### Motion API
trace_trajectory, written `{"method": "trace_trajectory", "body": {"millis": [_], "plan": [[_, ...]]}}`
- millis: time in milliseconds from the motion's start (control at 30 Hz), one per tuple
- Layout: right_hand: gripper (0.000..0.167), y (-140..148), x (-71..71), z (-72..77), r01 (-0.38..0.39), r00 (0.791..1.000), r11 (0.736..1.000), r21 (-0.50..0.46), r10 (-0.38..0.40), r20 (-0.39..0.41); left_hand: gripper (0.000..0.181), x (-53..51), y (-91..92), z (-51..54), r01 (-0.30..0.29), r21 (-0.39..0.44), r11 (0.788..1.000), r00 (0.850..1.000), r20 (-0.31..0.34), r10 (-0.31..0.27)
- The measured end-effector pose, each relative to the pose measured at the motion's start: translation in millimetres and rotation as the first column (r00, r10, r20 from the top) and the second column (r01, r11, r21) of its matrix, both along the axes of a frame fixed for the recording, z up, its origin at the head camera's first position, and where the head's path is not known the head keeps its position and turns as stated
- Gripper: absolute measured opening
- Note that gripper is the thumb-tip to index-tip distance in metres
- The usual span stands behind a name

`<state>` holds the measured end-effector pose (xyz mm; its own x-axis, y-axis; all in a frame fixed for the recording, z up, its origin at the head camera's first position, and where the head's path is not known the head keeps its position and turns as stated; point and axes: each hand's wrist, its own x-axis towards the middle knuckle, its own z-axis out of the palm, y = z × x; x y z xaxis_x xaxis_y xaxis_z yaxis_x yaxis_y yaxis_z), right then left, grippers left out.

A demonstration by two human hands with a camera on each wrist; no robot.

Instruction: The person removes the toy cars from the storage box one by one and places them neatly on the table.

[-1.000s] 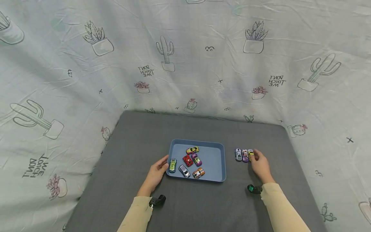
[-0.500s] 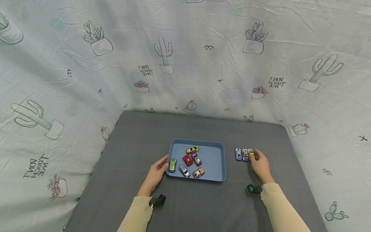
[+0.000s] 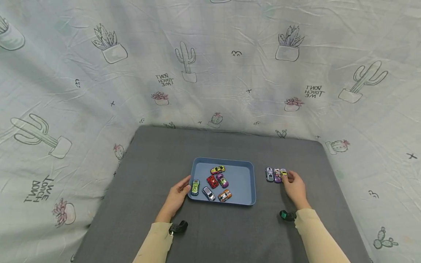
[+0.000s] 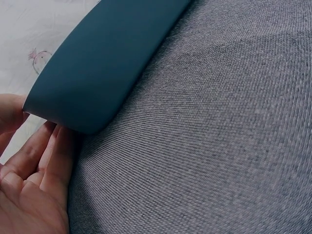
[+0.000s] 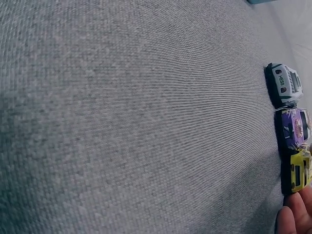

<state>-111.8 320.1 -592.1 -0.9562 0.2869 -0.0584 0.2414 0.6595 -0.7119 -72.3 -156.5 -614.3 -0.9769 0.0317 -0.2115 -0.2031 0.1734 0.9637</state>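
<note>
A blue tray (image 3: 241, 182) holds several toy cars, among them a red one (image 3: 212, 181) and a green one (image 3: 195, 187). My left hand (image 3: 176, 198) grips the tray's left side; in the left wrist view, the thumb of this hand (image 4: 36, 180) meets the rim of the tray (image 4: 107, 63), with fingers against its outside. Right of the tray, my right hand (image 3: 296, 188) pinches a yellow car (image 3: 284, 172), partly hidden by the fingers. It stands beside a purple car (image 3: 277, 175) and a white one (image 3: 269, 174). The right wrist view shows fingertips (image 5: 295, 207) at the yellow car's end (image 5: 298, 170).
A dark grey cloth (image 3: 230, 233) covers the table. Pale curtains (image 3: 217, 80) with printed cacti hang behind it and along both sides. Each wrist wears a black band, one at the left sleeve (image 3: 178, 227) and one at the right (image 3: 287, 215).
</note>
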Motion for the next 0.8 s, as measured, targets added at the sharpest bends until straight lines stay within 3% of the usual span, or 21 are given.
{"method": "trace_trajectory", "body": {"millis": [233, 467, 800], "plan": [[0.054, -1, 0.6, 0.0, 0.008, 1.000, 1.000, 0.009, -0.008, -0.005, 0.043, -0.5, -0.3, -1.7, 0.008, 0.023, 1.000, 1.000, -0.018, -0.007], [0.062, -12, -2.3, 11.8, -0.001, 0.997, 1.000, 0.007, 0.001, -0.077, 0.043, -0.9, -1.7, -3.6, 0.010, 0.027, 1.000, 1.000, -0.014, -0.009], [0.067, -49, -3.8, 20.5, -0.099, 0.983, 0.995, -0.006, 0.097, -0.156, 0.044, -1.7, -1.4, -5.5, 0.014, 0.020, 1.000, 1.000, -0.028, -0.013]]}}
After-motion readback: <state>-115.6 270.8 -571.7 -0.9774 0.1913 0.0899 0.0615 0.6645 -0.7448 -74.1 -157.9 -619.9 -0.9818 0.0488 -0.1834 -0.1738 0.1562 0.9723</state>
